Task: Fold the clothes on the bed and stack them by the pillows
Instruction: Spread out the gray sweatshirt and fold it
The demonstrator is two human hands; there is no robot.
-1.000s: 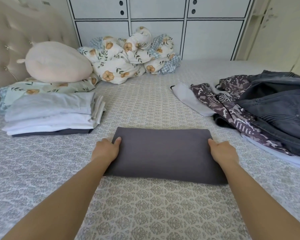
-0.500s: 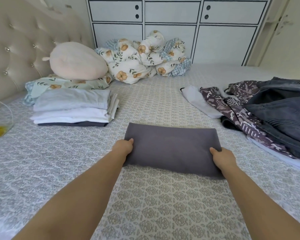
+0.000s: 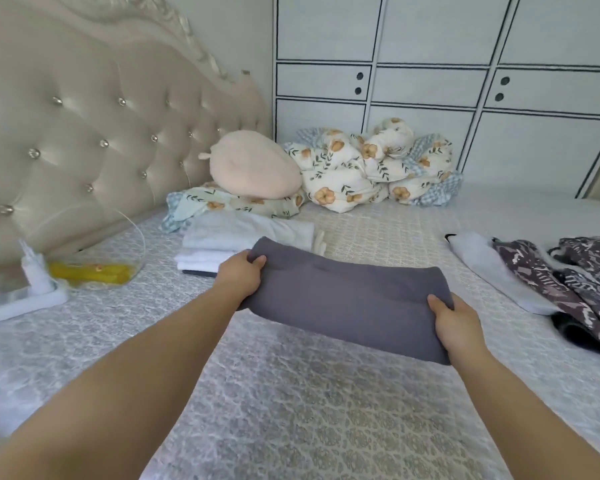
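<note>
Folded dark grey cloth rectangle gripped at each end by left hand and right hand, lifted above patterned bed, stack of folded white clothes just behind.

Folded garment held above bed, folded stack behind-left, pillows behind stack, unfolded clothes right.

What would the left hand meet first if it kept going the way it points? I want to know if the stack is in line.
Probably the stack of folded clothes, just beyond the left hand gripping the grey folded garment; depth is unclear.
</note>
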